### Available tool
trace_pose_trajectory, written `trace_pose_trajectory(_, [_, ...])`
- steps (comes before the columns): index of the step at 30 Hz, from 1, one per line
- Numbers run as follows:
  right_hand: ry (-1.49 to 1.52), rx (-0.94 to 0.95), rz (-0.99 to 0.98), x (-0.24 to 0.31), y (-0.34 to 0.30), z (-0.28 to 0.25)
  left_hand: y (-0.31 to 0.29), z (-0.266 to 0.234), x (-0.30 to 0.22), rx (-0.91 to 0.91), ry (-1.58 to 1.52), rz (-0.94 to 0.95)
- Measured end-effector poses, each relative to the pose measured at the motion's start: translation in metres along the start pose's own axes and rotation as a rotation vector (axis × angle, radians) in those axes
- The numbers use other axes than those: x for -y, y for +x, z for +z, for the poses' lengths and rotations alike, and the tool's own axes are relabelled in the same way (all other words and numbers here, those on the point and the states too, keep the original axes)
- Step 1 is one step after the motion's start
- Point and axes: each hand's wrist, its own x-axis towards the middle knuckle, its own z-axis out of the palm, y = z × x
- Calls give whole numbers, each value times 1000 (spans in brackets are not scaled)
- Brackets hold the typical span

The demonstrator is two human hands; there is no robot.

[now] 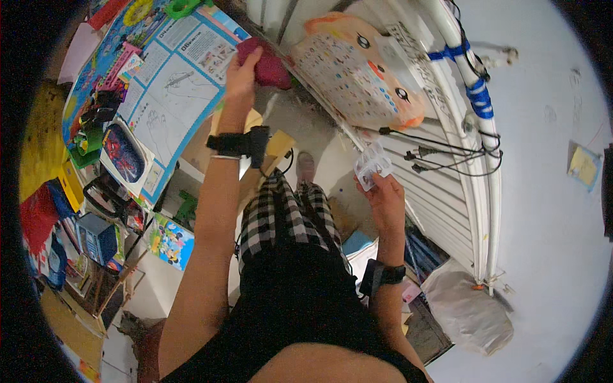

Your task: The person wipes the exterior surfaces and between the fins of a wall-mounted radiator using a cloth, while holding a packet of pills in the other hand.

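One hand (241, 82), maroon cloth (273, 70); other hand (387, 199), tray (373, 163)

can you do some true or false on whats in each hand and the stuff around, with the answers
1. The left hand grips a dark red cloth-like item. True.
2. The right hand holds a wooden spoon. False: the right hand holds a clear plastic tray.
3. Blue tape is wrapped around a white pole. True.
4. The trousers are plain green. False: the trousers are black-and-white checked.
5. Both wrists are bare. False: each wears a black strap.
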Motion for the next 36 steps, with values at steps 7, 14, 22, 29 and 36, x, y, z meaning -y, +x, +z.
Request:
trace_pose_trajectory(7, [-31, 49, -8, 16, -4, -63, -6, 100, 35, -186, -349, 70])
trace_pose_trajectory(14, [-168, 99, -60, 20, -18, -128, 81, 57, -16, -257, -68, 471])
trace_pose_trajectory(22, [-148, 155, -27, 26, -14, -139, 46, -26, -75, -843, 11, 457])
trace_pose_trajectory(29, [-526, 222, 57, 30, -7, -89, 54, -46, -7, -799, -116, 111])
trace_pose_trajectory(36, [-435, 222, 136, -11, 11, -36, 114, -32, 20, -640, -245, 242])
